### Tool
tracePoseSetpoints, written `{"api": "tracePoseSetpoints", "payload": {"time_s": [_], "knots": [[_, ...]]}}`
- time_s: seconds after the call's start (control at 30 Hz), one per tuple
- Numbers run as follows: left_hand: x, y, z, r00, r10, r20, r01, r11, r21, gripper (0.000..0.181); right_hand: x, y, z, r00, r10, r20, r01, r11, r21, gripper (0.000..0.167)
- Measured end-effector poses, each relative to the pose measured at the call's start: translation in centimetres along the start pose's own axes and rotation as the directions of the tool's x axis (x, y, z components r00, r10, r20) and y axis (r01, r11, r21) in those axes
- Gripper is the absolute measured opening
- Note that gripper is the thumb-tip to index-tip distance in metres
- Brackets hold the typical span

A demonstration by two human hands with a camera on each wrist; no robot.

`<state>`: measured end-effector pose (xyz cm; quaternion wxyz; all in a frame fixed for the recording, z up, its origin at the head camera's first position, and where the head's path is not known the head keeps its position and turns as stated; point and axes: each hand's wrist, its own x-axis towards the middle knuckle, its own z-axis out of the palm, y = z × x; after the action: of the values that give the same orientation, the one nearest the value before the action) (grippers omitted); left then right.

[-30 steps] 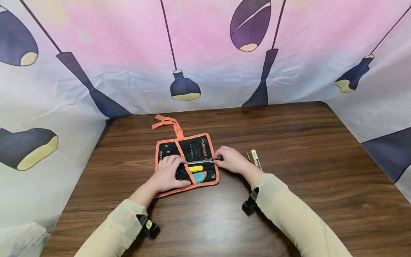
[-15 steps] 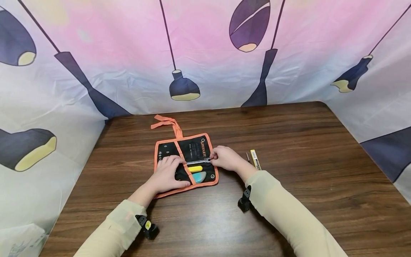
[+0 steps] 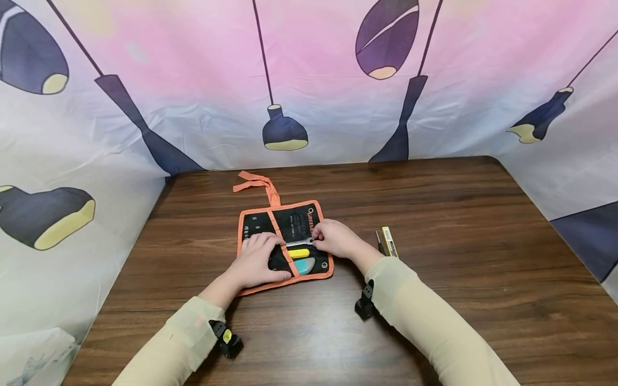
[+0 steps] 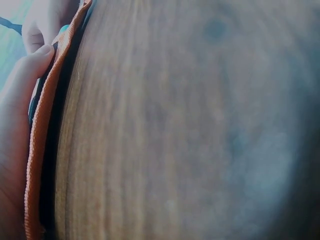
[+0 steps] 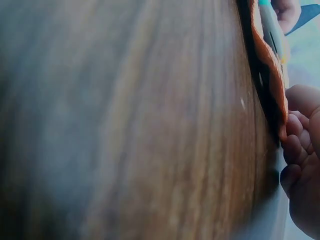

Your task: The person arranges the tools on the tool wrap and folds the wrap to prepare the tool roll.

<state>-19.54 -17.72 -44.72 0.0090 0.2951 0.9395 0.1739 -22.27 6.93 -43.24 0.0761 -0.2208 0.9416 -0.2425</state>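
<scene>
A black tool pouch with orange trim (image 3: 295, 219) lies unrolled on the table in the head view. My left hand (image 3: 256, 261) rests on its left half, fingers spread over the pocket and thumb near the orange pocket edge. With finger and thumb, my right hand (image 3: 336, 238) pinches the open end of a silver wrench (image 3: 298, 243), whose other end is hidden in the pocket. Below it, a yellow handle (image 3: 299, 253) and a teal-and-grey tool (image 3: 305, 266) stick out of the pocket. Both wrist views show the pouch edge-on beside the fingers.
A yellow-and-white narrow box (image 3: 389, 241) and a thin dark tool (image 3: 380, 242) lie on the wooden table (image 3: 463, 225), just beyond the right wrist. The pouch's orange ties (image 3: 258, 183) stretch toward the back. A printed curtain (image 3: 217, 118) hangs behind the table.
My right hand has moved left over the pouch with the wrench, which sits deeper in the pocket. The left hand stays in place on the pouch. The head view has shifted slightly.
</scene>
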Motion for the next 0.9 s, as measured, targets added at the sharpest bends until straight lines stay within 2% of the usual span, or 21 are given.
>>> {"api": "tracePoseSetpoints", "payload": {"time_s": [0.27,0.73,0.9], "knots": [[-0.1,-0.1,0.1,1.000,-0.009,0.011,0.009,1.000,0.004,0.077,0.4,-0.7,0.0,0.998,-0.058,0.023,0.059,0.997,-0.057,0.007],[0.1,0.1,-0.1,1.000,0.000,0.003,0.000,1.000,0.008,0.073,1.2,-1.2,0.3,0.997,-0.079,0.002,0.079,0.997,-0.026,0.010],[0.1,0.1,-0.2,1.000,-0.010,0.007,0.010,1.000,0.013,0.074,1.3,-1.3,0.6,0.998,-0.070,-0.002,0.070,0.995,-0.068,0.011]]}}
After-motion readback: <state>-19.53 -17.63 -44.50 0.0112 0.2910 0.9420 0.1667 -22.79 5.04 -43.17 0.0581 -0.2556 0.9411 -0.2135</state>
